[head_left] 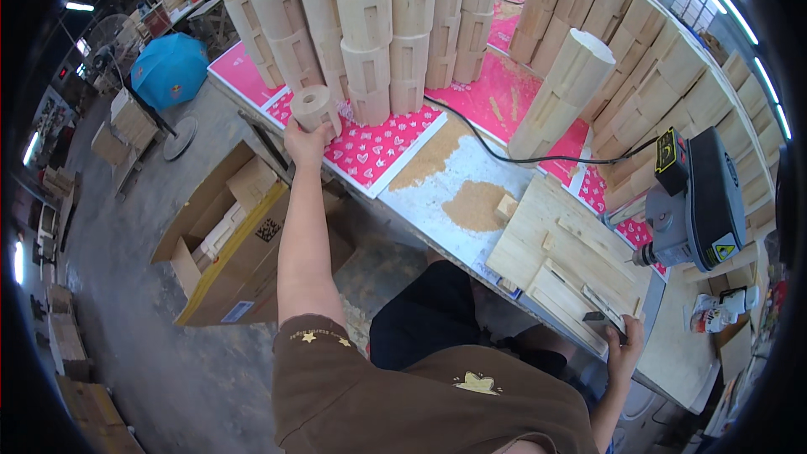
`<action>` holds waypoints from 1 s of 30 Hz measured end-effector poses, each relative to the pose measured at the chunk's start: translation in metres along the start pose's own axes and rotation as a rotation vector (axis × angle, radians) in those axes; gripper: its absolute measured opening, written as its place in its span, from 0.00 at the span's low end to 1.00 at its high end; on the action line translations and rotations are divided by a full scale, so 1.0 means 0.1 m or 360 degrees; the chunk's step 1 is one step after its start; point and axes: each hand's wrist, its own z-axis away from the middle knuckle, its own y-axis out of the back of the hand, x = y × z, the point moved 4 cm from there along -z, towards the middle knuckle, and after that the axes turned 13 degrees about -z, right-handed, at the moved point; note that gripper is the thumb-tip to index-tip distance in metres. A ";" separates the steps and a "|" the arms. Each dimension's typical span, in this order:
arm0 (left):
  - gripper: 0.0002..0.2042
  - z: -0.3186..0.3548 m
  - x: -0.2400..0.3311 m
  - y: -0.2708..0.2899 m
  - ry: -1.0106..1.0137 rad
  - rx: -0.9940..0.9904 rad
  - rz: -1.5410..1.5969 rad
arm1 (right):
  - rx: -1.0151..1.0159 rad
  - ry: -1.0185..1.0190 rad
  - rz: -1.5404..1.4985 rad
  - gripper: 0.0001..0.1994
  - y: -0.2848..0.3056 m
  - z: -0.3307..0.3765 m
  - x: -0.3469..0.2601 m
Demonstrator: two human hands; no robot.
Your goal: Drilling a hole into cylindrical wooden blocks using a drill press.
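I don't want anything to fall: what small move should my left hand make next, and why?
Perhaps nudge the short wooden cylinder inward, toward the stacked cylinders: your left hand grips it close to the edge of the table, and your right hand is away at the wooden board.

Tan cyl.; pink sheet, wht hearts.

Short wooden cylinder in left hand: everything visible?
The short wooden cylinder is pale, bare-looking wood with a round opening in its upward-facing end. It is roughly upright, near the edge of the pink patterned sheet, in front of the stacked cylinders. The left hand grips its near side; whether it rests on the sheet is unclear.
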 end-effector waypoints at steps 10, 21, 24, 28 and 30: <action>0.33 -0.03 -0.06 -0.80 -0.0092 0.0208 0.0297 | 0.0093 -0.0170 0.0023 0.15 0.04 0.04 -0.04; 0.34 1.29 2.63 -0.60 -0.0752 -0.0435 0.1252 | 0.0052 -0.0098 0.0053 0.14 0.01 -0.05 -0.11; 0.45 1.37 3.32 -0.77 -0.1158 -0.0520 0.0927 | 0.0058 0.0015 0.0078 0.15 0.02 -0.04 -0.11; 0.53 1.51 3.72 -1.00 -0.0998 -0.0633 0.0581 | 0.0110 0.0052 0.0075 0.16 0.03 -0.04 -0.14; 0.56 1.56 3.74 -1.19 -0.0856 -0.0656 0.0457 | 0.0121 0.0040 0.0063 0.16 0.03 -0.02 -0.13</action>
